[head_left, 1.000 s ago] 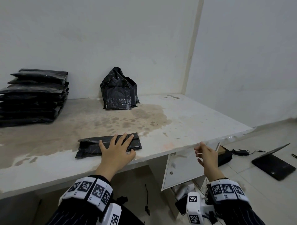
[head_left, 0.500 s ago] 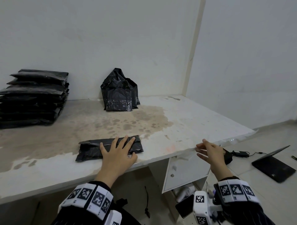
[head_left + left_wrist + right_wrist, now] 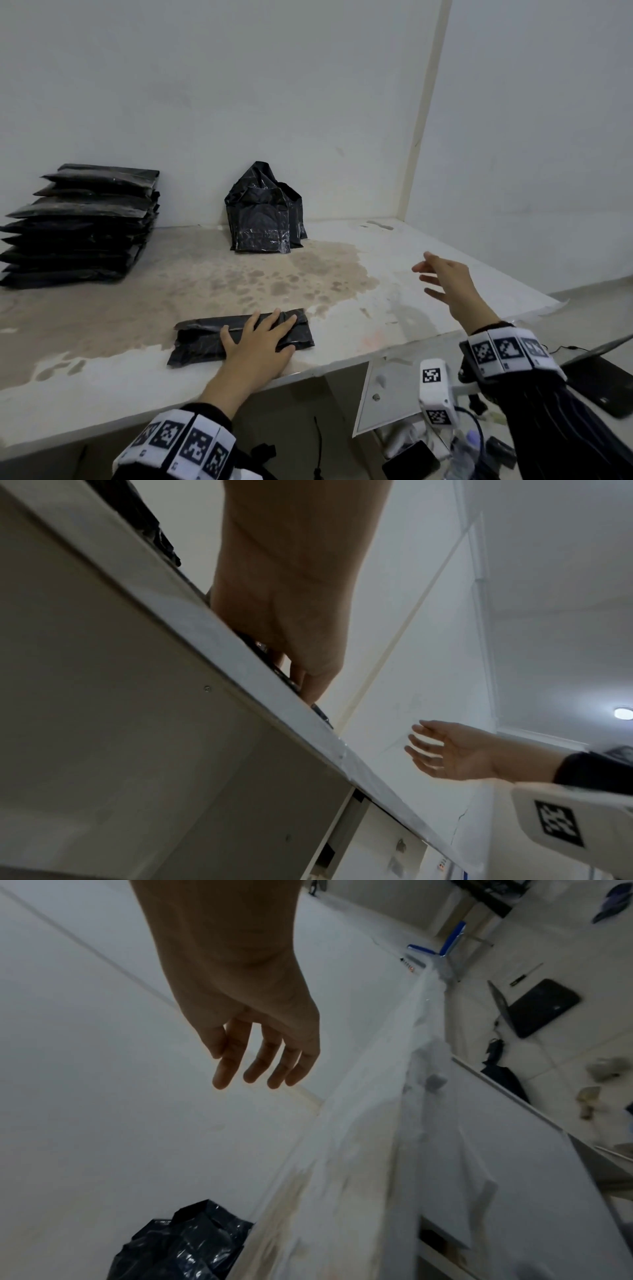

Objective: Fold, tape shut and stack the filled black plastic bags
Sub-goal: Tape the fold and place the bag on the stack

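While it lies flat near the front edge of the stained table, the folded black bag is pressed down by the left hand, fingers straight and spread across its right half. The right hand hovers empty above the table's right side, fingers loosely extended. Behind stand upright black bags by the wall and a stack of bags at far left.

Left hand: palm down, fingers straight and spread, pressing flat.
Left forearm: reaches forward, marker band at the wrist.
Right hand: raised in the air, fingers loosely extended and apart, holding nothing.
Right forearm: dark sleeve, marker band at the wrist.
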